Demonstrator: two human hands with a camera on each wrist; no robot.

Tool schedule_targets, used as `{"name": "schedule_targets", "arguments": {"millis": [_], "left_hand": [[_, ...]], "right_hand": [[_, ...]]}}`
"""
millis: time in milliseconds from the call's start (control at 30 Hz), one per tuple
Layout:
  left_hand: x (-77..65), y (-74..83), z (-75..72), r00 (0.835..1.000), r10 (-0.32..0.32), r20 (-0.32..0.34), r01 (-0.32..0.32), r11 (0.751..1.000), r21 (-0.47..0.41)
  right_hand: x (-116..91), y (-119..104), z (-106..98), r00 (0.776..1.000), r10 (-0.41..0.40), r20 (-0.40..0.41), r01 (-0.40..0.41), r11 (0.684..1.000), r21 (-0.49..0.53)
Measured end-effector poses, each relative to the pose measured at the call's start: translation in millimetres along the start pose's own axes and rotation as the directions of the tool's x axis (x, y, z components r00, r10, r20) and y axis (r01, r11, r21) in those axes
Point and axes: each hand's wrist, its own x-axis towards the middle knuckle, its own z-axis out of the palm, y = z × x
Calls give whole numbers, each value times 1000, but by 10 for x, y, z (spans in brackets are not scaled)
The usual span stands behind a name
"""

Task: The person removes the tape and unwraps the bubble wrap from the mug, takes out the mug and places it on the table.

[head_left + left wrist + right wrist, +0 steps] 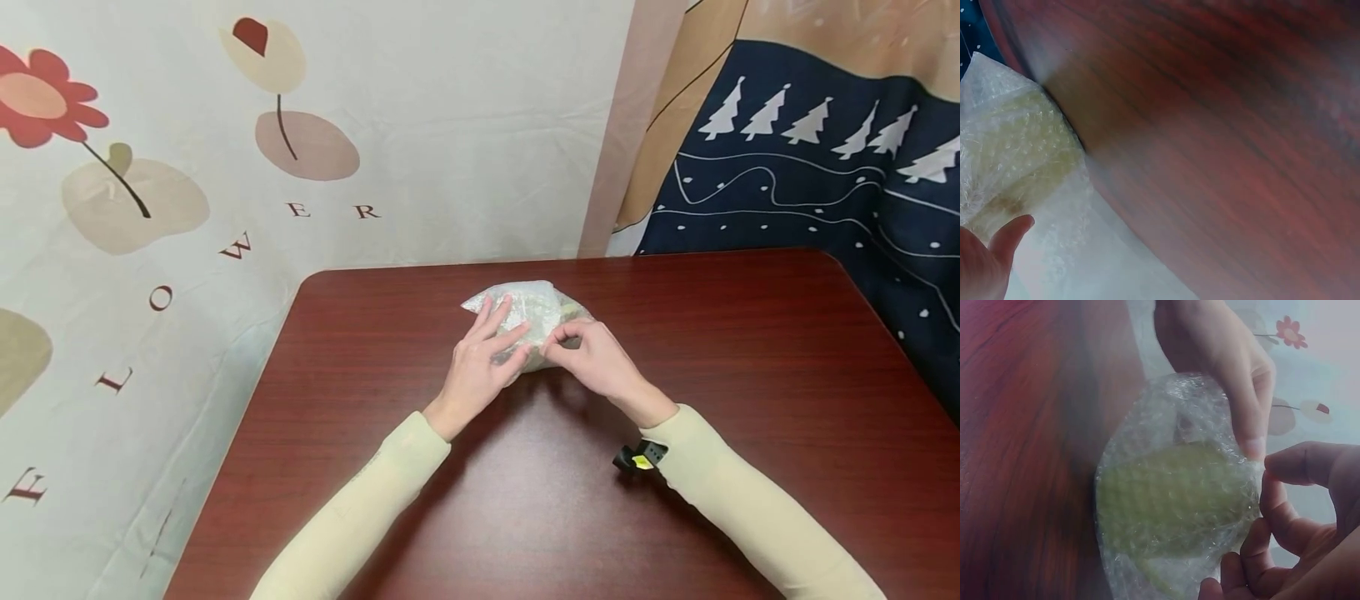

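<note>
A bundle of clear bubble wrap rests towards the far side of the table. Through the plastic shows a light green, rounded object with a thin curved strip at one side, like a mug and its handle. My left hand lies spread over the bundle's left part, fingers extended on the wrap. From the right, my right hand pinches the wrap near its edge between thumb and forefinger. In the right wrist view, the left thumb presses the wrap right beside that pinch.
The dark red wooden table has rounded far corners. Behind it hangs a pale flower-printed cloth, and to the right a navy cloth with white trees. A black strap device sits at the right wrist.
</note>
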Motion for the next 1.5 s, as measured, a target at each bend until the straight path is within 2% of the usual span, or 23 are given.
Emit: {"name": "schedule_targets", "arguments": {"millis": [200,400,567,733,967,1100,1300,1500], "left_hand": [[7,24,34,999,39,-23,-38,999,36],[0,9,29,997,77,-21,-76,995,65],[-14,-2,22,998,69,1,-69,995,66],[-17,0,43,998,68,-9,-67,994,86],[-9,12,54,996,79,-35,-75,992,97],[-10,15,43,998,62,-26,-59,995,85],[-16,2,42,999,44,-14,-43,997,72],[-11,0,42,999,40,-3,-40,997,70]], "right_hand": [[5,16,-33,1000,2,18,-2,1000,-13],[-32,114,-16,997,-72,-8,72,997,-28],[-88,192,22,989,-127,-72,123,991,-48],[-109,229,53,984,-120,-135,111,991,-77],[-137,255,64,978,-103,-183,100,995,-25],[-195,236,52,968,-130,-214,117,991,-72],[-248,203,56,966,-154,-209,121,979,-163],[-258,199,81,971,-136,-196,109,983,-145]]}}
